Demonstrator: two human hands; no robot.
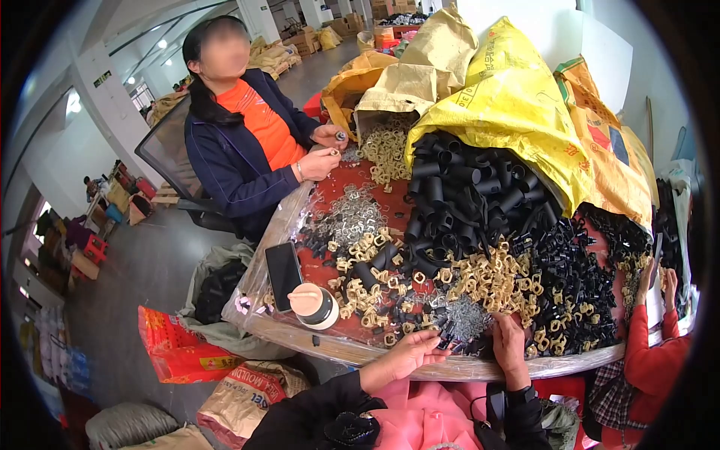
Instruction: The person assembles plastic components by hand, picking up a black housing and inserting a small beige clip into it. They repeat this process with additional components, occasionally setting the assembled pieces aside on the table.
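The counter [396, 214] is surfaced in red. Black is used for the tubes [465, 176], beige for the ring parts [491, 279], silver-grey for the near metal pieces [463, 319]. The large far sack [504, 90] is coloured yellow. The garment [609, 394] at right is patterned in dark check.

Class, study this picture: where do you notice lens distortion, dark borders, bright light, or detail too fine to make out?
Head view: black fisheye borders cut off the corners; the near edge of the table bows outward; a ceiling light glows white at upper left; near the left hand and right hand, the grey metal bits are too small to separate clearly.
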